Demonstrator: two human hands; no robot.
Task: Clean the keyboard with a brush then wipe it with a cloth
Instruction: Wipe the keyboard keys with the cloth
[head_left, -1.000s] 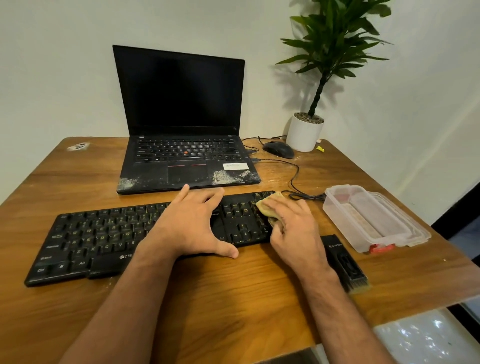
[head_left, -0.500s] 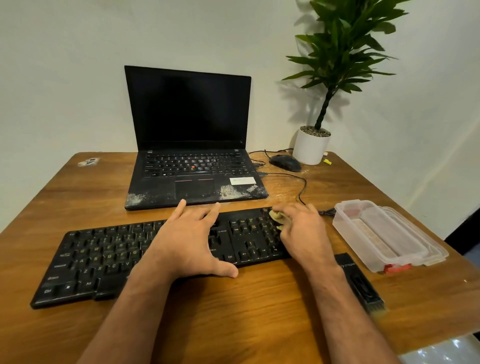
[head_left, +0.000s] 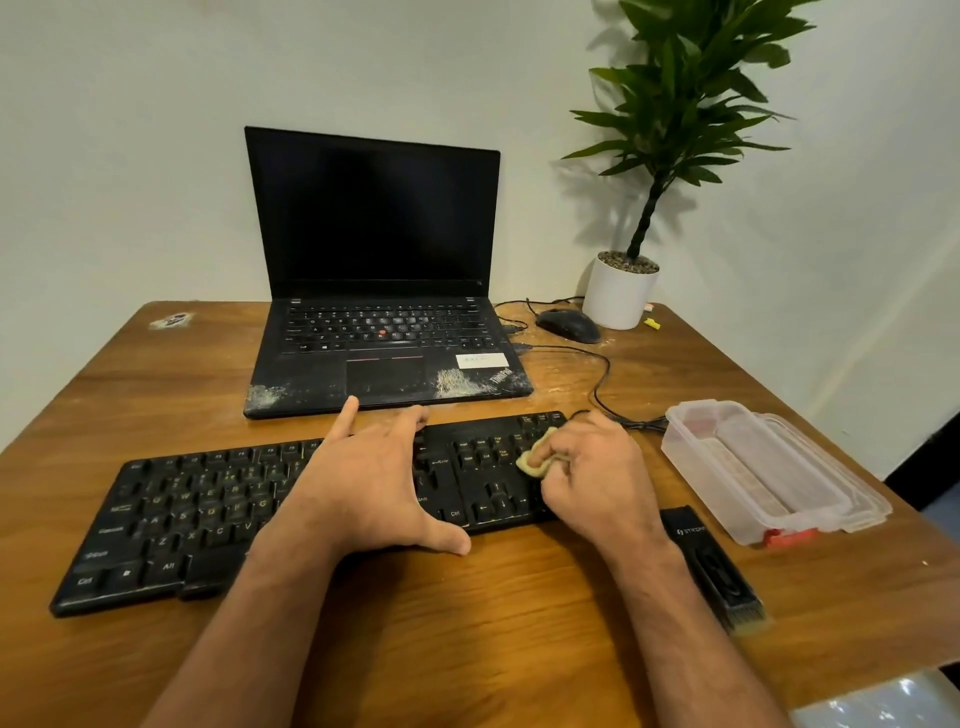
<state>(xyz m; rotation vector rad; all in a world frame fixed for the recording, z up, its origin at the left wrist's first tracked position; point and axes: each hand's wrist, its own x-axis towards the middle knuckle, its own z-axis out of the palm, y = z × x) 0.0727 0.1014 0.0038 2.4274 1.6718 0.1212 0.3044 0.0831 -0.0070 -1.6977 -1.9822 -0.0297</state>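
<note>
The right hand (head_left: 597, 473) pinches a yellow cloth (head_left: 535, 460) on the keyboard's (head_left: 208, 519) right end; the left hand (head_left: 374, 488) rests flat, fingers spread, mid-keyboard. Hard rubbing could slide the keyboard towards the laptop (head_left: 384, 332).

On the black keyboard (head_left: 218, 519) in front of you, the keys read "Ctrl", "Alt", "Shift" and "Enter", along with letters such as Q, W, E, Z and C. The far laptop (head_left: 384, 364) carries "ThinkPad" at its palm rest's right corner; its white sticker is too blurred to read. The brush (head_left: 711, 564) at your right bears a logo too small to make out.
</note>
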